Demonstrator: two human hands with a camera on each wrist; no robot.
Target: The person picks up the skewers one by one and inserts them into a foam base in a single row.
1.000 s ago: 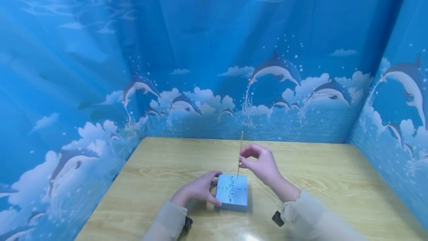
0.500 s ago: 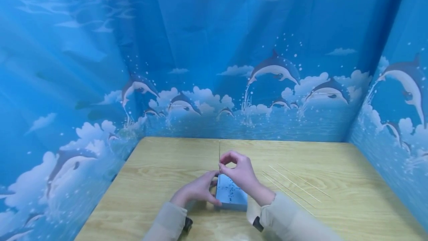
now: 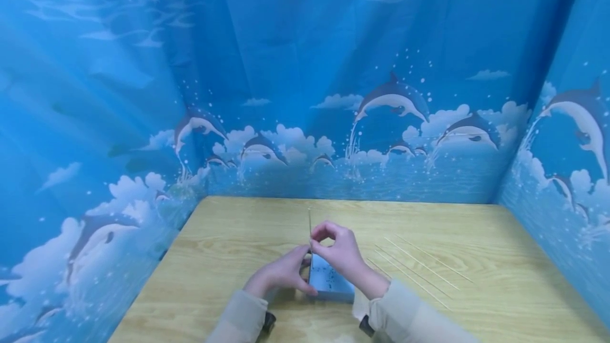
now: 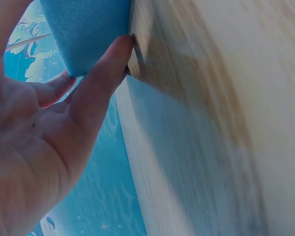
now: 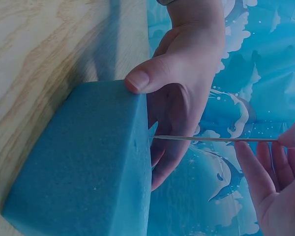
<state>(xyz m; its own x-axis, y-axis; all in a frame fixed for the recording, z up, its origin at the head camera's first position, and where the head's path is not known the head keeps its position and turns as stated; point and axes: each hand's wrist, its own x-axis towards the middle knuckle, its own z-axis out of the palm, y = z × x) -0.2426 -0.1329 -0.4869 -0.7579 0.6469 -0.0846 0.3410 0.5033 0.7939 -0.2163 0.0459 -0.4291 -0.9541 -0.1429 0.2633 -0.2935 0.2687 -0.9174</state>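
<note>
A light blue foam block (image 3: 321, 283) sits on the table, its top face dotted with small dark holes. My left hand (image 3: 281, 271) grips the block from the left, thumb at the near corner and fingers at the far side. In my right hand (image 3: 342, 250), thumb and fingertips pinch a thin wooden skewer (image 3: 310, 221), held upright over the block's far left part. The right wrist view has the tip of the skewer (image 5: 201, 139) right at the block's top face, beside a small pointed bit of blue. My right forearm hides part of the block in the head view.
Several more thin skewers (image 3: 419, 262) lie slanted on the wooden table (image 3: 229, 258), to the right of the block. A blue curtain (image 3: 286, 68) printed with dolphins hangs along the back and sides of the table.
My right hand has carried the skewer left, from above the block's far right part to its far left part, then lowered slightly. The left hand and block have stayed nearly still.
</note>
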